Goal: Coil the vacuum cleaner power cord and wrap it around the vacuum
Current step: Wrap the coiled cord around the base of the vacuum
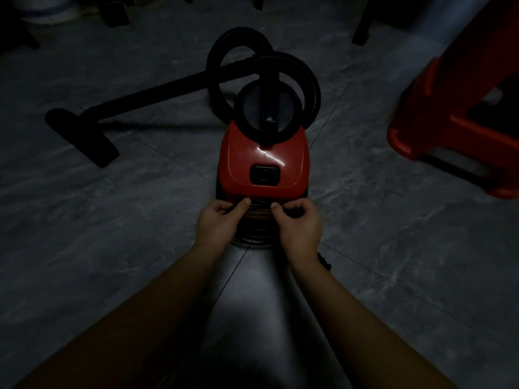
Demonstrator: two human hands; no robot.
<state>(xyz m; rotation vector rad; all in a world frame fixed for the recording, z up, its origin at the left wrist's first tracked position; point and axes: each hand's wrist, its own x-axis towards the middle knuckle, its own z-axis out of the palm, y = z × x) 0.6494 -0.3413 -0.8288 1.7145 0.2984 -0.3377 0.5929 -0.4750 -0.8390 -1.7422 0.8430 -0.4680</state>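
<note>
Dimly lit, a grey tiled floor (112, 248) carries the vacuum (264, 158), a red stool (449, 122) at 2 o'clock. At its 6 o'clock end the left hand (217, 220) and right hand (299, 224) pinch the power cord (254, 238).

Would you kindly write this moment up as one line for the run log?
step: wrapping; left hand: grips cord; right hand: grips cord; cord: coiled against vacuum, near end; light: dim
</note>
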